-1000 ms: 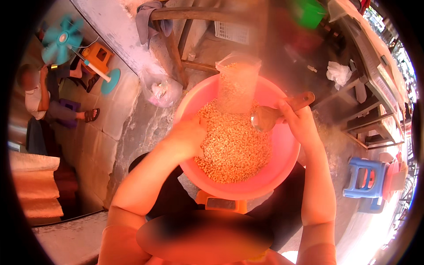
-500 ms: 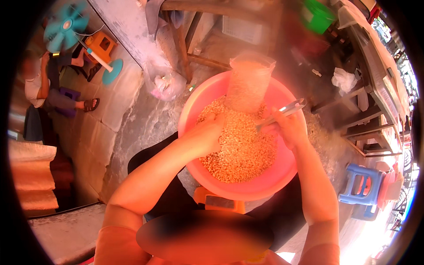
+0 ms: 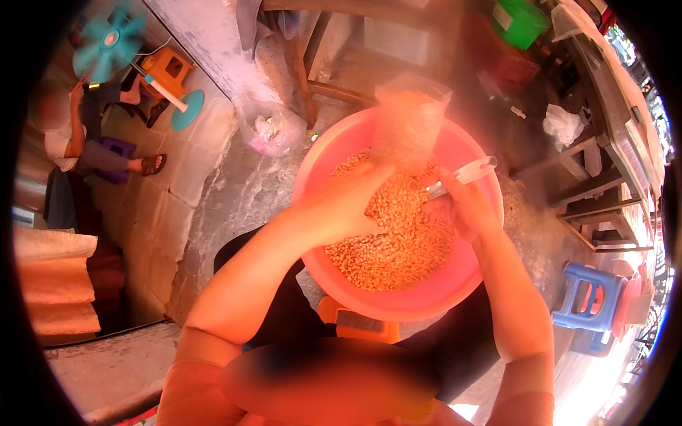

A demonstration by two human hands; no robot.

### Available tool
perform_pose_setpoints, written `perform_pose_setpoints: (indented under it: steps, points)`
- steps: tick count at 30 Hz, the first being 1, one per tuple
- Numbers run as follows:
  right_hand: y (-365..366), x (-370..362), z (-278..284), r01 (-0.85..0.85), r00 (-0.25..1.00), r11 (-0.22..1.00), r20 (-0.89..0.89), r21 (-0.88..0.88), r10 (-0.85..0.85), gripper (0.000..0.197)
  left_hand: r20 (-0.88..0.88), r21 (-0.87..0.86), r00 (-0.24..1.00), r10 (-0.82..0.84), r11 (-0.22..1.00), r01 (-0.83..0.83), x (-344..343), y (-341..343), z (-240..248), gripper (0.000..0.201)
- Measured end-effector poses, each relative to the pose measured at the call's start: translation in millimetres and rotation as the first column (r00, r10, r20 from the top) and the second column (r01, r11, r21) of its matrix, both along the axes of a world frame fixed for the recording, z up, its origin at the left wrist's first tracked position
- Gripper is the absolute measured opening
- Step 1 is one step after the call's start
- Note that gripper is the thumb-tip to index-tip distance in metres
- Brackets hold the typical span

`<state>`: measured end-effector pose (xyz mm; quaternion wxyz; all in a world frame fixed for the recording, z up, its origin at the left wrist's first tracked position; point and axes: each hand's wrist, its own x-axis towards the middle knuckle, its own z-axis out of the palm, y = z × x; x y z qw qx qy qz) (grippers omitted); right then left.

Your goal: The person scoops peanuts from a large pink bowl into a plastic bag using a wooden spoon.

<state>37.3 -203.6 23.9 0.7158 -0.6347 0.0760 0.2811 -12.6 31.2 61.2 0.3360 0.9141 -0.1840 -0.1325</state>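
A pink basin (image 3: 455, 298) sits at the centre of the frame, filled with pale grains (image 3: 398, 241). The left hand (image 3: 341, 209) rests on the grains, fingers loosely bent and gripping nothing. The right hand (image 3: 462, 209) is closed around a clear handle (image 3: 465, 176). A clear container (image 3: 408, 124) stands at the basin's upper rim. A blue stool (image 3: 586, 302) stands at lower right.
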Motion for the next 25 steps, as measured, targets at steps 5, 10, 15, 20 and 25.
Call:
perform_pose_setpoints:
  steps: [5, 10, 15, 20, 25]
  points:
    - [-10, 3, 12, 0.032, 0.999, 0.999, 0.042, -0.032, -0.031, 0.032, -0.225, -0.216, 0.970, 0.093, 0.966, -0.143, 16, 14, 21, 0.076]
    - [0, -10, 29, 0.194, 0.926, 0.972, 0.351, -0.135, -0.136, 0.030, -0.029, 0.044, 0.996, 0.079, 0.996, -0.078, 21, 35, -18, 0.058]
    - [1, -19, 41, 0.208, 0.651, 0.888, 0.735, -0.410, 0.187, 0.019, -0.042, 0.387, 0.995, 0.090, 0.919, -0.067, 16, 14, -22, 0.056]
    - [-21, -14, 60, 0.315, 0.653, 0.688, 0.675, -0.654, 0.343, 0.019, -0.191, 0.488, 0.980, 0.046, 0.871, 0.054, 3, 7, 11, 0.080]
    - [-34, -8, 60, -0.106, 0.845, 0.550, 0.216, -0.828, 0.489, 0.027, -0.295, 0.630, 0.955, -0.002, 0.752, 0.196, -17, -4, 4, 0.095]
